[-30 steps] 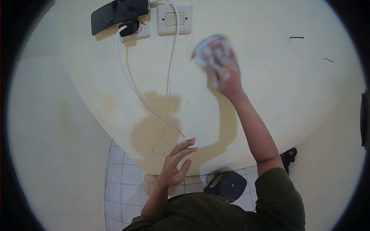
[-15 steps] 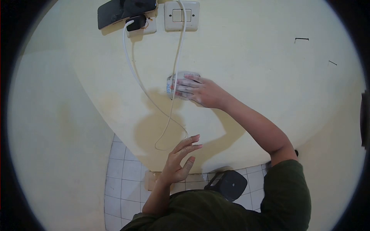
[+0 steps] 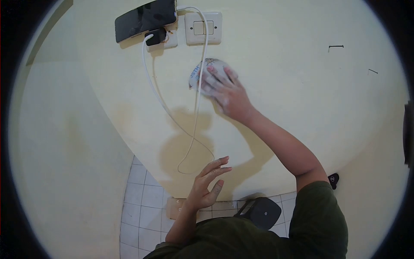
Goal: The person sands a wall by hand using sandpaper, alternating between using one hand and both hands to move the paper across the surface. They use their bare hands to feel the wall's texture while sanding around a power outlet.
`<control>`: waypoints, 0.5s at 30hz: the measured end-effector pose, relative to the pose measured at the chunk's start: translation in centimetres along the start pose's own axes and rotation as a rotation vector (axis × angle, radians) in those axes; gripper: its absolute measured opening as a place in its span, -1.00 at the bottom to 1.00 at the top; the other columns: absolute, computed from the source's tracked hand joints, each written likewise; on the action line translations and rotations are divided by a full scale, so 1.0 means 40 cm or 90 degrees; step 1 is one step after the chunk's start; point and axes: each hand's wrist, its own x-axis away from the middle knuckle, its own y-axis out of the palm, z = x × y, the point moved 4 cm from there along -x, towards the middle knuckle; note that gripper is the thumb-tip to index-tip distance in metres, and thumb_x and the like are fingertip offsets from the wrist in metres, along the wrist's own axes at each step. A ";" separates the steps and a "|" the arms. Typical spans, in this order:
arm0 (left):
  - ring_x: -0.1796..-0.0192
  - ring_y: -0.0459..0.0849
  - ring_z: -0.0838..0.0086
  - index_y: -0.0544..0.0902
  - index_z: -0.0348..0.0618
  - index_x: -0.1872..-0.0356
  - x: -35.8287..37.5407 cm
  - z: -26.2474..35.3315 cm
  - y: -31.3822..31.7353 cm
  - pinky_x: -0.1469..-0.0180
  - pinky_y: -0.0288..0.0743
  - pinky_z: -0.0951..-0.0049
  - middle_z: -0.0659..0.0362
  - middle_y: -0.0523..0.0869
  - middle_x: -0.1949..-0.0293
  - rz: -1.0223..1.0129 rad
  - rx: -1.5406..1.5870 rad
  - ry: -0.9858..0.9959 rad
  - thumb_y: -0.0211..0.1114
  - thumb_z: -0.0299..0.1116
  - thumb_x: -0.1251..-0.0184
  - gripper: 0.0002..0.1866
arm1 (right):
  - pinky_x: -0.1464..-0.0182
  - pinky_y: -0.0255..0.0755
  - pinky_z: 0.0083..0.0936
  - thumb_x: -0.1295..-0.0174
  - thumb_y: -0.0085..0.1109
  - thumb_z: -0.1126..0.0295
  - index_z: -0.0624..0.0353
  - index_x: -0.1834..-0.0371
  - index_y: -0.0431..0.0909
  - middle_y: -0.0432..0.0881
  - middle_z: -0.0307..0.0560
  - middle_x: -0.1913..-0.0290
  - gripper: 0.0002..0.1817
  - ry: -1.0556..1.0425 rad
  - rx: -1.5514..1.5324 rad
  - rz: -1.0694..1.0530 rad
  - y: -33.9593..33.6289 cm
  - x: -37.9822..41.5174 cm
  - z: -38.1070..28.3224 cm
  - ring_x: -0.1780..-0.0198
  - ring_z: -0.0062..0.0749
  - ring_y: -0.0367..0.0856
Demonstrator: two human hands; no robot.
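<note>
My right hand [image 3: 230, 93] presses a white cloth [image 3: 196, 75] with blue and dark print against the cream wall, just below the light switch. Its fingers are bent over the cloth and slightly smeared by motion; they hide much of it. A white charging cable [image 3: 199, 82] hangs in front of the cloth and the fingertips. Lower down, my left hand [image 3: 207, 187] hovers with its fingers apart and nothing in them, close to the bottom loop of the cable. Pale residue shows on its thumb and fingers.
A phone [image 3: 146, 20] rests above a black charger [image 3: 155, 37] in a wall socket, beside a double light switch [image 3: 203, 28]. Two nails [image 3: 336, 46] stick out at right. On the tiled floor [image 3: 142, 216] stands a dark speaker-like object [image 3: 261, 213].
My right hand has moved the cloth up and slightly right along the wall, and the cloth has tilted. My left hand keeps nearly the same pose. The view has shifted slightly.
</note>
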 end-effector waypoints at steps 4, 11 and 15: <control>-0.52 0.55 -0.03 0.70 -0.23 -0.29 0.003 0.010 0.007 -0.52 0.44 0.06 -0.13 0.60 -0.44 -0.002 0.013 -0.017 0.21 -0.56 -0.44 -0.58 | -0.73 0.09 -0.16 -0.35 0.22 0.37 -0.28 -0.46 0.61 0.42 -0.42 -0.65 -0.42 -0.259 -0.101 -0.143 0.122 0.054 -0.049 -0.68 -0.49 0.30; -0.47 0.60 0.00 0.73 -0.30 -0.23 0.003 0.013 0.015 -0.50 0.45 0.06 -0.17 0.62 -0.42 0.015 0.004 -0.025 0.23 -0.55 -0.40 -0.60 | -0.74 0.06 -0.11 -0.42 0.15 0.36 -0.26 -0.47 0.61 0.43 -0.37 -0.65 -0.46 -0.215 -0.054 -0.115 0.085 0.025 -0.015 -0.69 -0.40 0.28; -0.47 0.60 0.00 0.73 -0.30 -0.23 0.007 0.021 0.007 -0.50 0.45 0.06 -0.17 0.62 -0.42 0.015 -0.014 -0.014 0.24 -0.55 -0.40 -0.60 | -0.75 0.02 -0.05 -0.44 0.18 0.29 -0.21 -0.48 0.61 0.36 -0.27 -0.69 -0.48 -0.209 -0.093 -0.053 0.051 0.019 0.061 -0.71 -0.33 0.26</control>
